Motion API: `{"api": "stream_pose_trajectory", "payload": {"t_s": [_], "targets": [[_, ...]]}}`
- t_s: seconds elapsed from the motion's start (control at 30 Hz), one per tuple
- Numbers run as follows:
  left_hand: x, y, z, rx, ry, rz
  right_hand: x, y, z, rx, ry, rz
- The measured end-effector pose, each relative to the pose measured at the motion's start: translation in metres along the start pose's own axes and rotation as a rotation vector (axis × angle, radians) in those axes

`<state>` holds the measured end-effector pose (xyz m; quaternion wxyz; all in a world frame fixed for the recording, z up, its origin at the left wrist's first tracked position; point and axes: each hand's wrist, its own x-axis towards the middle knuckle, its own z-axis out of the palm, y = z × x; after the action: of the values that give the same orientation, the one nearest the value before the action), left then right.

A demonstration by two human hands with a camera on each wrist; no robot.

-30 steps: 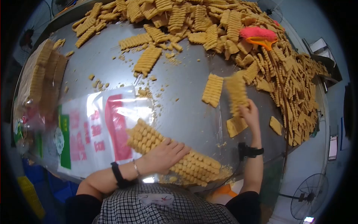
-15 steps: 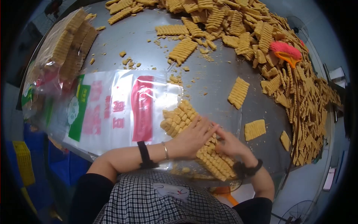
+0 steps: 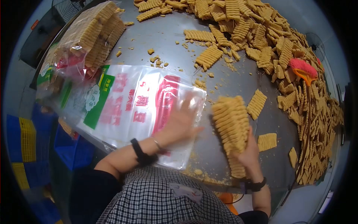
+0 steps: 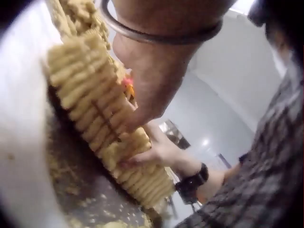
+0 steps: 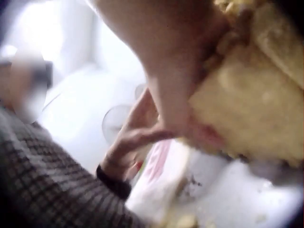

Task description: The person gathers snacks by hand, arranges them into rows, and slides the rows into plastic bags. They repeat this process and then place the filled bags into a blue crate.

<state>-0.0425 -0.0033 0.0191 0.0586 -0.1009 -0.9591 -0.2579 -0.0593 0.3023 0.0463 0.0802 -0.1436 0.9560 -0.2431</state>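
A stack of ridged yellow food slabs (image 3: 229, 119) stands tilted up off the metal table. My right hand (image 3: 248, 151) grips its lower right side, fingers and thumb around the edge. The right wrist view shows a slab's broad flat face (image 5: 251, 107) close against that hand. My left hand (image 3: 181, 121), blurred, is over the printed clear plastic bag (image 3: 128, 100) with fingers spread, apart from the stack and holding nothing. In the left wrist view, a thin stick (image 4: 107, 121) shows among the ridges, and the left hand (image 4: 152, 76) overlaps the stack.
Filled bags of slabs (image 3: 89, 35) stand at the back left. A large heap of slabs (image 3: 317, 108) runs along the back and right, with a pink-headed brush (image 3: 304, 69) on it. Loose slabs (image 3: 267, 142) and crumbs lie on the metal table (image 3: 175, 56). Blue crates (image 3: 72, 147) stand below left.
The right hand first brought a slab over to the stack, where both hands met. Now the right hand has raised and tilted the stack, and the left hand has moved off it over the bag.
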Motion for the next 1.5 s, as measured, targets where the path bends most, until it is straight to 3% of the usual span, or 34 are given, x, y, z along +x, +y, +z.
{"api": "stream_pose_trajectory", "payload": {"t_s": [0.03,0.1,0.17,0.23,0.27,0.33,0.53,0.63,0.67,0.7,0.77,0.8,0.83,0.87,0.9,0.97,1.0,1.03,1.1,1.17,1.33,1.4,1.5], "targets": [[-0.013,-0.031,0.009,0.125,0.109,-0.090,0.005,0.004,-0.005,0.000,0.000,-0.004],[-0.038,-0.084,0.020,0.313,0.004,-0.105,0.015,0.010,-0.014,0.611,0.028,0.140],[-0.043,-0.096,0.019,0.360,0.018,-0.098,0.021,0.007,-0.021,0.711,0.047,0.131],[-0.045,-0.099,0.022,0.404,0.029,-0.091,0.034,-0.003,-0.026,0.887,0.009,-0.104],[-0.044,-0.099,0.021,0.356,0.044,-0.113,0.037,-0.012,-0.032,0.884,0.013,-0.106],[-0.043,-0.094,0.017,0.305,0.062,-0.132,0.041,-0.036,-0.041,0.944,-0.180,-0.031],[-0.042,-0.099,0.011,0.327,0.151,-0.058,0.053,-0.062,-0.037,1.108,-0.298,-0.085],[-0.038,-0.111,0.006,0.175,0.143,-0.134,0.051,-0.062,-0.038,1.111,-0.314,-0.076],[-0.036,-0.118,0.004,0.226,0.303,-0.006,0.048,-0.061,-0.039,1.112,-0.299,-0.070],[-0.036,-0.123,0.002,0.228,0.307,-0.008,0.045,-0.058,-0.039,1.112,-0.301,-0.074],[-0.031,-0.111,-0.019,-0.923,0.317,-0.543,0.036,-0.047,-0.039,1.144,-0.242,-0.042],[-0.029,-0.086,-0.027,-0.480,0.434,-0.407,0.031,-0.036,-0.040,1.146,-0.240,-0.040],[-0.024,-0.095,-0.001,-0.942,0.321,-0.368,0.025,-0.020,-0.040,1.129,-0.218,0.052],[-0.021,-0.079,0.005,-1.019,0.174,-0.360,0.022,-0.017,-0.040,1.120,-0.206,0.104],[-0.019,-0.055,0.017,-0.983,0.023,-0.316,0.019,-0.014,-0.041,1.111,-0.194,0.155],[-0.015,-0.012,0.055,-0.771,-0.198,-0.155,0.013,-0.020,-0.046,1.359,-0.122,0.130],[-0.015,0.003,0.075,-0.444,-0.251,0.041,0.012,-0.018,-0.047,1.377,-0.077,0.090],[-0.019,0.019,0.087,-0.453,-0.266,0.053,0.009,-0.018,-0.052,1.374,-0.059,0.105],[-0.025,0.044,0.104,0.148,-0.224,0.359,0.001,-0.020,-0.065,1.322,-0.059,0.165],[-0.019,0.049,0.116,0.043,-0.319,0.376,-0.004,-0.015,-0.070,1.271,-0.056,0.156],[0.027,0.039,0.130,0.058,-0.139,0.291,-0.028,-0.011,-0.076,1.190,-0.156,0.227],[0.042,0.034,0.130,0.114,-0.099,0.228,-0.039,-0.007,-0.073,1.171,-0.317,0.294],[0.047,0.025,0.133,0.182,0.060,0.179,-0.061,0.013,-0.057,1.161,-0.392,0.310]]}}
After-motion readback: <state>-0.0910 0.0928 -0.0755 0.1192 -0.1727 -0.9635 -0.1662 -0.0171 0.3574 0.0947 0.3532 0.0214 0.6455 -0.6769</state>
